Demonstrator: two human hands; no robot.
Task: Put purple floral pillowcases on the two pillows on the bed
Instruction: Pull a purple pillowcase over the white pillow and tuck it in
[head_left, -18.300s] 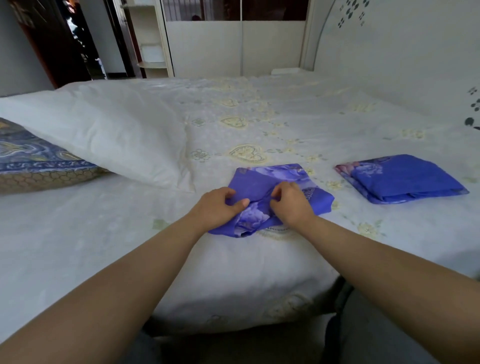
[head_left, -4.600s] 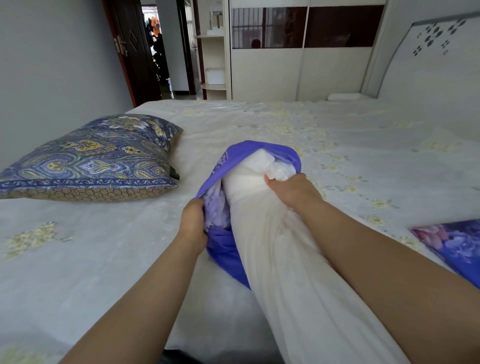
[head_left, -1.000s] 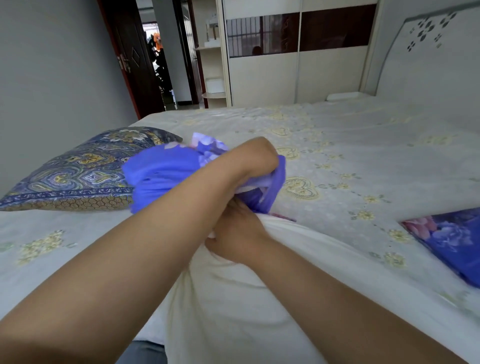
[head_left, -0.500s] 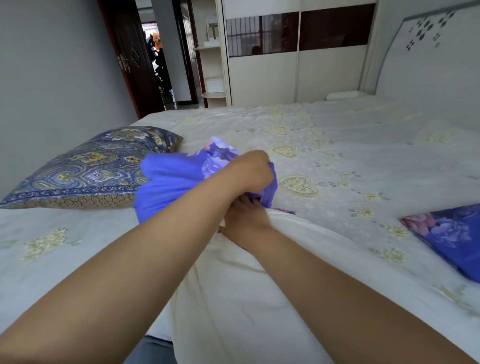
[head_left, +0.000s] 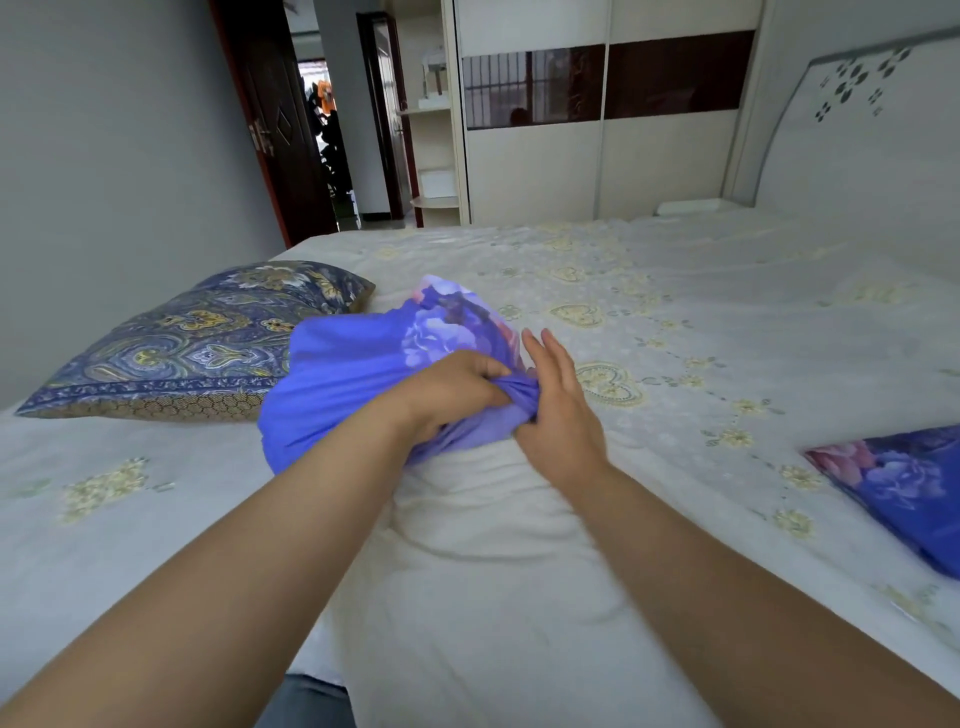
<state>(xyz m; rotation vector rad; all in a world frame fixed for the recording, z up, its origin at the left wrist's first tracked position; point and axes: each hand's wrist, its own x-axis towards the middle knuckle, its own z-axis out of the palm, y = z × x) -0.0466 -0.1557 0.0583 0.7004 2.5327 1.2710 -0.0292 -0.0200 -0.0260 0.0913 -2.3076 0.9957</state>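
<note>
Nearest the camera, the white pillow (head_left: 483, 587) lay lengthways over the near edge of the bed (head_left: 727, 322), its bare end running out of the bottom of the view between the two forearms. The purple floral pillowcase (head_left: 353, 374) covered only the far end of that pillow, bunched into a hem across it. The left hand (head_left: 452, 395) was clenched on a gathered fold of that hem. The right hand (head_left: 561, 410) pinched the same fold with its thumb while its fingers (head_left: 545, 348) stretched out flat and loose along the cloth.

At the right edge a second purple floral pillowcase (head_left: 904, 493) lay folded on the sheet, well apart from the hands and partly cut off by the frame. To the left, a paisley pillow (head_left: 197, 343) rested near the bed's left edge, just beside the covered end.

Beyond the hands the sheet stretched open and bare to the far edge, with the headboard (head_left: 872, 140) along the right. Past it stood a wardrobe (head_left: 597, 156) and an open doorway (head_left: 322, 135). No writing or label could be read anywhere.
</note>
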